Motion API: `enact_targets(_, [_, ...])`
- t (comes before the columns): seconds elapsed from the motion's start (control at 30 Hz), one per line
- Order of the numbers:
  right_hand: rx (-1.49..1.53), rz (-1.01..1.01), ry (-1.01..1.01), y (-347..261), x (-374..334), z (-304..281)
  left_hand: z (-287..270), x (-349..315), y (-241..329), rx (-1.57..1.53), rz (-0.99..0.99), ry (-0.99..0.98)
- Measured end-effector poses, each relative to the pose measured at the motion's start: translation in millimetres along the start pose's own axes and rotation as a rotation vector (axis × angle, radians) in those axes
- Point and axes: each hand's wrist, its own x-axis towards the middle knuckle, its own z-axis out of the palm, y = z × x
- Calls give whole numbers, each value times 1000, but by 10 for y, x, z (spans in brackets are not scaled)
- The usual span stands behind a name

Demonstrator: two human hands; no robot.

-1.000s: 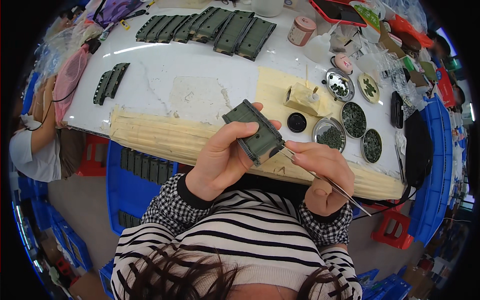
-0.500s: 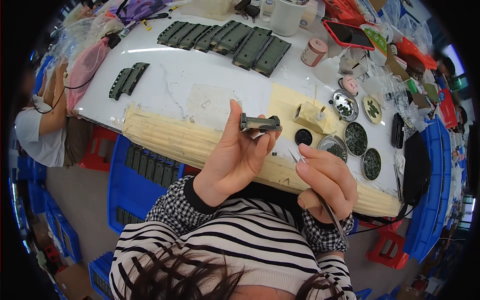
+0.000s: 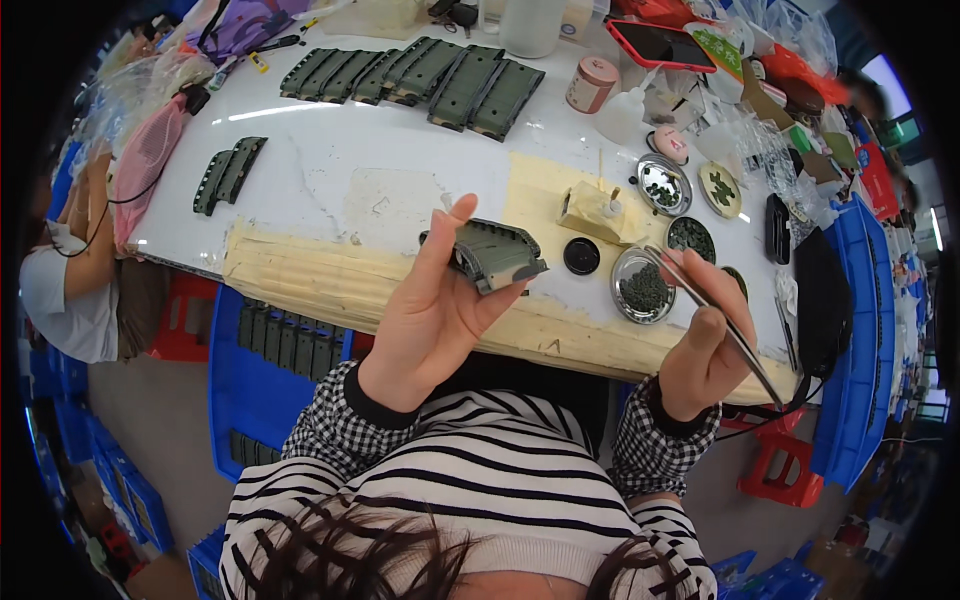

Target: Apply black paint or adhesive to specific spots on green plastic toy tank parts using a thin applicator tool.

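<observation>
I report: left hand [image 3: 425, 330], fingers clamped on 1 curved green-camouflage case [image 3: 497, 258], left of the round silver metal dish [image 3: 621, 303]; right hand [image 3: 702, 345], fingers gripping steel-coloured tweezers [image 3: 752, 362]. Tips catching the rim could spill green pieces [image 3: 645, 290].

Thin black stripes cross the wearer's white top [image 3: 480, 470], seen on my distant feed, with a plain pale neckline band [image 3: 540, 553]. Black-and-white checked oversleeves [image 3: 340, 430] cover both forearms, each closing in a solid black cuff [image 3: 375, 402]. Long, loose strands of hair [image 3: 370, 545] fall over the front; I see a bare left hand [image 3: 425, 325] and right hand [image 3: 712, 345].
</observation>
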Motion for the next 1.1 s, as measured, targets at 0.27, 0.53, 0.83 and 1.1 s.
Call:
enact_targets(0.27, [-395,218,-169,431,-174,-326,-5,-22,17,323,-11,107])
enact_targets(0.53, [-525,144,-178,514,-125,-232,-25,-7,13,366,4,124])
enact_targets(0.83, [-526,198,-135,577,-131,-237,55,18,-52,463,43,65])
enact_targets(1.1, [-502,208,-160,595,-78,-163,11,21,-91,520,32,11])
